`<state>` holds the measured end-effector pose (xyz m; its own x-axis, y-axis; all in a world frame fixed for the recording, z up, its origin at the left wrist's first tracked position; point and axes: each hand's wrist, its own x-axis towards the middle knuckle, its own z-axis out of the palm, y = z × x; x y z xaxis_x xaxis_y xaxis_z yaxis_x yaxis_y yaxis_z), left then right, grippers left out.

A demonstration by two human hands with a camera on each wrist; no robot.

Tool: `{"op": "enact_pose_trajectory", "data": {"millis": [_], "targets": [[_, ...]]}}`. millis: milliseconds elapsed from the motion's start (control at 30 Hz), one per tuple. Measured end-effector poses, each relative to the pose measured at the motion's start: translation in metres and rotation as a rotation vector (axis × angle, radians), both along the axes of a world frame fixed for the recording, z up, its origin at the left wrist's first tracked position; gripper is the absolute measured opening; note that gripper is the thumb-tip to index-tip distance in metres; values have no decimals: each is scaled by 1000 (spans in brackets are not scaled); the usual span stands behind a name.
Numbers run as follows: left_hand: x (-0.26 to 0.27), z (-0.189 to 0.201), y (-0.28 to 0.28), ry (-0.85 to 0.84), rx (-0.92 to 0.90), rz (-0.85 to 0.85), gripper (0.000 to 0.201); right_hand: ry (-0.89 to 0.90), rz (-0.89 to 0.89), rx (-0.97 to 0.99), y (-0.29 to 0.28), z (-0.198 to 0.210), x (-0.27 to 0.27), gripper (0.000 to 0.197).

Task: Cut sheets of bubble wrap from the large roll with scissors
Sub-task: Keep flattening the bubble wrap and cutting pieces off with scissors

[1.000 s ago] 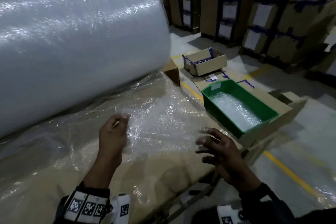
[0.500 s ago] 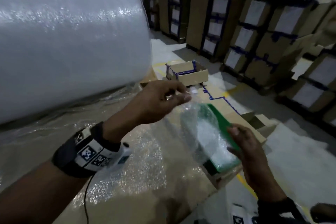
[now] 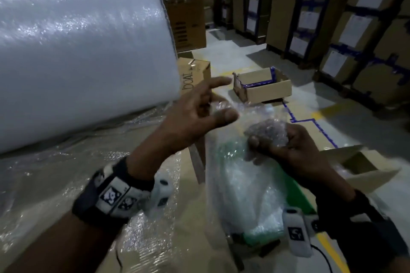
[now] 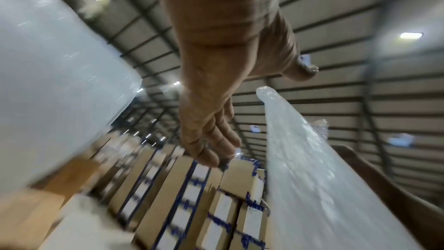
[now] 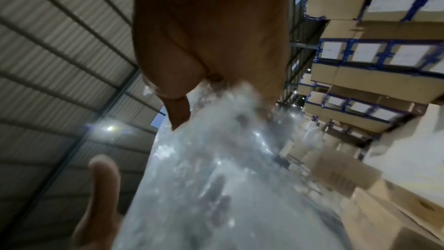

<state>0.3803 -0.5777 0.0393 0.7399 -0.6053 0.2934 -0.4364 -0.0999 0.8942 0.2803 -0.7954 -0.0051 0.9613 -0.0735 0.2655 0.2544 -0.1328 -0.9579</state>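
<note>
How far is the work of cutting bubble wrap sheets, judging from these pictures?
Done: one cut sheet is free of the large roll. In hand: the right hand grips its bunched top above the green bin; the left hand is open beside it. Left: the roll looks nearly full and more wrap lies spread on the cardboard. No scissors are in view.

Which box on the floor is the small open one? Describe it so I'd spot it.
Start at the huge bubble wrap roll. Just past its right end, the small open box sits alone on the floor. Unlike the stacked sealed cartons behind, it is low, topless and blue-taped.
</note>
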Motion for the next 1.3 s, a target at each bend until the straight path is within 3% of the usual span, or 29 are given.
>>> {"op": "enact_pose_trajectory", "data": {"millis": [67,133,167,300,367,533,667,767,867,1000,1100,1200,1300], "targets": [[-13,-45,-14,288,-134,24,111,45,-93,145,-25,-5,12,17],[-37,-92,-33,492,-156,57,122,117,-152,214,-48,-19,29,18],[-47,-108,-44,552,-137,72,116,162,-169,254,-58,-28,40,20],[-63,-152,-89,795,-133,191,49,328,-259,286,-87,-64,80,24],[-61,-169,-99,912,-167,291,33,422,-268,240,-97,-84,96,22],[-73,-208,-109,873,-10,430,25,570,-249,-21,-109,-133,115,27],[-83,-229,-110,993,-22,478,35,600,-179,-159,-104,-161,118,37],[-87,-239,-104,1070,-38,513,40,663,-61,-215,-98,-167,118,43],[-85,-246,-99,1138,-94,560,29,856,102,-244,-102,-160,116,57],[-85,-252,-96,1161,-111,589,32,976,257,-243,-112,-161,107,44],[-87,-258,-101,1177,-55,593,40,948,129,-409,-112,-182,111,59],[-88,-266,-106,1156,25,588,48,811,88,-631,-104,-197,117,58],[-90,-269,-106,1052,45,595,47,736,95,-468,-98,-197,115,55]]}}
